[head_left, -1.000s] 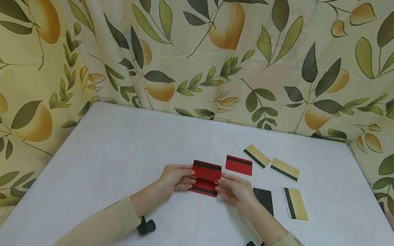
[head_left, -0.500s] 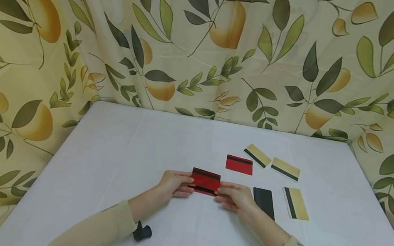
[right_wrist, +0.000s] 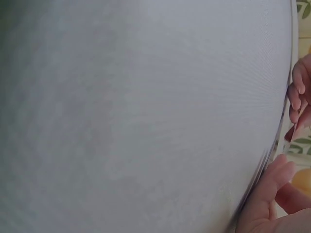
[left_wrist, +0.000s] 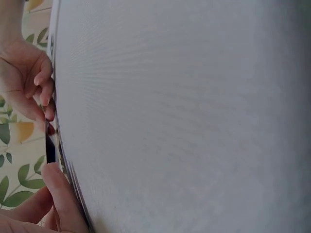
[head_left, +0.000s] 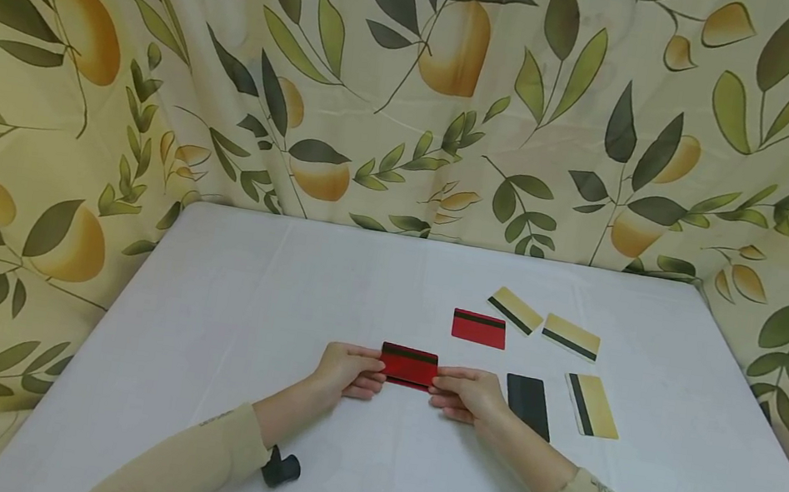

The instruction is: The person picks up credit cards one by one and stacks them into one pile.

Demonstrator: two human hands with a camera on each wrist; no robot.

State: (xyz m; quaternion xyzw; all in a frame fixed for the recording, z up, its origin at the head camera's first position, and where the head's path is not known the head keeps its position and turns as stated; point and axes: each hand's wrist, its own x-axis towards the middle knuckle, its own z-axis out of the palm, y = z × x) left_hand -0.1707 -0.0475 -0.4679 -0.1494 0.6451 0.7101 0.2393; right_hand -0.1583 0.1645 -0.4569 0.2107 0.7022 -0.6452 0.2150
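Around the middle of the tabletop (head_left: 267, 287), the left hand (head_left: 347, 370) and right hand (head_left: 474, 390) pinch a red card (head_left: 409, 363) at its opposite short ends, each grip closed on it. A 2nd red card (head_left: 409, 384) peeks out under its near edge; whether they touch, I cannot tell. A 3rd red card (head_left: 479, 329) lies beyond, to the right. Beside the right forearm lies a black card (head_left: 529, 403), with 1 gold card (head_left: 593, 406) right of it and 2 angled gold cards (head_left: 571, 338) farther back.
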